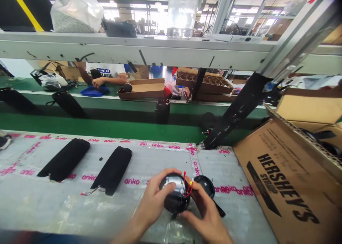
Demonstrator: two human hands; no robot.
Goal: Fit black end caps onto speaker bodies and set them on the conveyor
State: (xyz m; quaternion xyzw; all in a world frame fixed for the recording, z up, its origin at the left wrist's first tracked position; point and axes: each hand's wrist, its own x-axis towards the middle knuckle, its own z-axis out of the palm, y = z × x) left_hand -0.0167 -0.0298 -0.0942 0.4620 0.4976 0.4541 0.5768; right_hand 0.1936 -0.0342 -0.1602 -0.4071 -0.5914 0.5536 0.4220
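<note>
Round black housing (175,204) with red wires (187,189), gripped between 2 bare hands above a grey plastic-sheeted workbench (34,201): left hand (153,197) clasping its top and left side, right hand (207,212) closed on its right edge, nearer the round black lid (206,185) just right

Taking the round casing (175,193) as the landmark, the left hand (153,197) lies over its left side and the right hand (205,212) against its right, with a round lid (206,185) just beyond that hand, all on a plastic-covered workbench (34,208). Two flat pouches (112,170) lie on the bench to the casing's left, and a cardboard carton (278,179) sits to its right. Behind the casing runs a conveyor belt (93,128), and farther back a co-worker's hand (97,82) rests beside a tray (94,91), left of an open cardboard box (141,89).
</note>
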